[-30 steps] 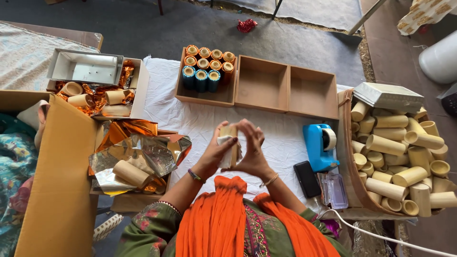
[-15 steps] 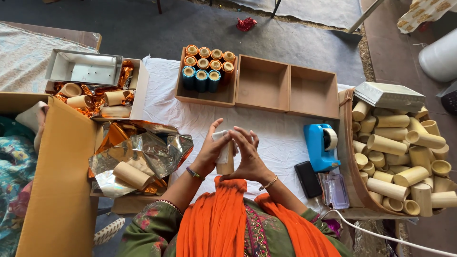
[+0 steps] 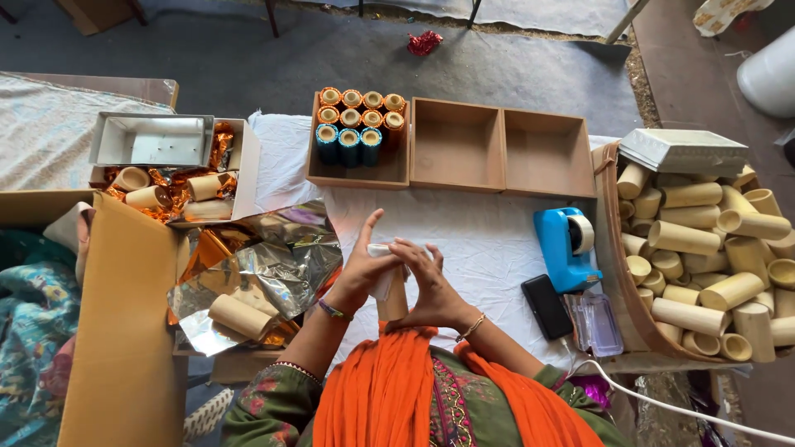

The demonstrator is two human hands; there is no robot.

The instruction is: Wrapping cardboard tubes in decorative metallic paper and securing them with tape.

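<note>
Sitting at the far side of the table (image 3: 489,240), covered in white cloth: a wooden tray (image 3: 454,145) with three compartments, the left one holding wrapped tubes (image 3: 356,120) standing upright in orange and blue foil, the middle and right ones showing only bare wood. Lying to the right: a blue tape dispenser (image 3: 566,248), a black phone (image 3: 546,306) just beside it, and a clear plastic case (image 3: 594,323) near the table edge. Crowding the far right: a basket (image 3: 617,281) piled with plain bamboo tubes (image 3: 704,248), a closed pale box (image 3: 683,151) resting on top. Spreading on the left: crumpled silver and orange foil sheets (image 3: 265,265) with one plain tube (image 3: 238,316) lying on them, and behind, an open box (image 3: 178,186) with more tubes and foil scraps.

Holding a single tube (image 3: 392,291) upright close to the body, between both hands. Pressing the left hand (image 3: 364,265) against its left side, fingers stretched upward (not curled shut). Covering its top and right side with the right hand (image 3: 431,285), fingers partly bent over a pale wrapping.

Leaving open cloth between the hands and the tray, and also toward the tape dispenser; the foil pile coming very near the left wrist.
</note>
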